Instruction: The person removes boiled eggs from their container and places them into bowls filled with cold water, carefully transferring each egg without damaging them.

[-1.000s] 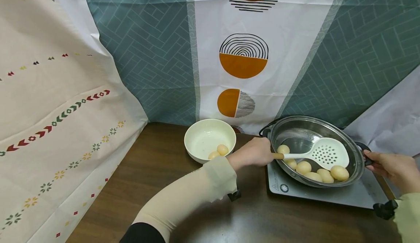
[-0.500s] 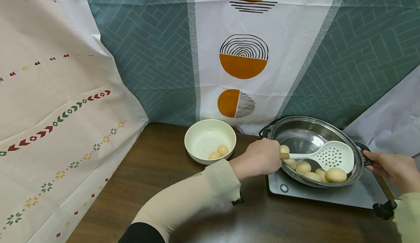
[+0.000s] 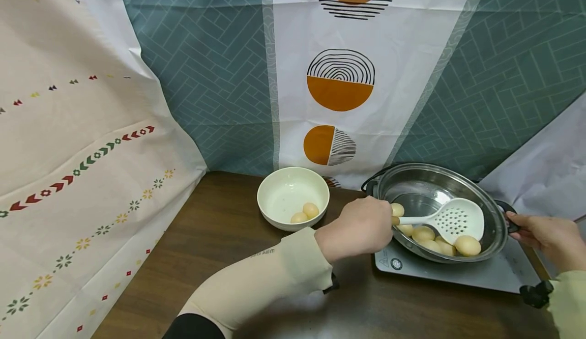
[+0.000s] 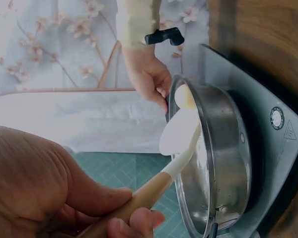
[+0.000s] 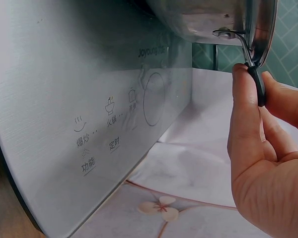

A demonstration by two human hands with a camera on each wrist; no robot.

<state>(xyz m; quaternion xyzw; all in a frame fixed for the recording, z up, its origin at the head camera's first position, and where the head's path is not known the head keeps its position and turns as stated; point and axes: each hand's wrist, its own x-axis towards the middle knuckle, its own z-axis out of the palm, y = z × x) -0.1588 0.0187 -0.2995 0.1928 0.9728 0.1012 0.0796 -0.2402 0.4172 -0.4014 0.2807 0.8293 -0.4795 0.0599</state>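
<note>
My left hand point(image 3: 366, 225) grips the wooden handle point(image 4: 148, 192) of a white slotted skimmer point(image 3: 459, 219). Its perforated head sits inside a steel pot point(image 3: 450, 171), over several pale round potato-like balls point(image 3: 423, 234). One ball point(image 3: 468, 246) lies against the lower edge of the skimmer's head. At the pot's right side, my right hand point(image 3: 547, 234) pinches the black side handle point(image 5: 258, 85) between thumb and fingers. Left of the pot stands a cream bowl point(image 3: 274, 196) with two similar balls point(image 3: 311, 209) in it.
The pot stands on a flat induction cooker point(image 3: 462, 276) with printed controls. Under everything is a dark wooden table point(image 3: 220, 217). A patterned cloth point(image 3: 220, 74) hangs behind, and an embroidered light cloth point(image 3: 91, 186) borders the left side.
The left hand and skimmer shifted right, then the skimmer's head came back slightly left. The balls near its lower edge shifted. The right hand stayed on the pot handle.
</note>
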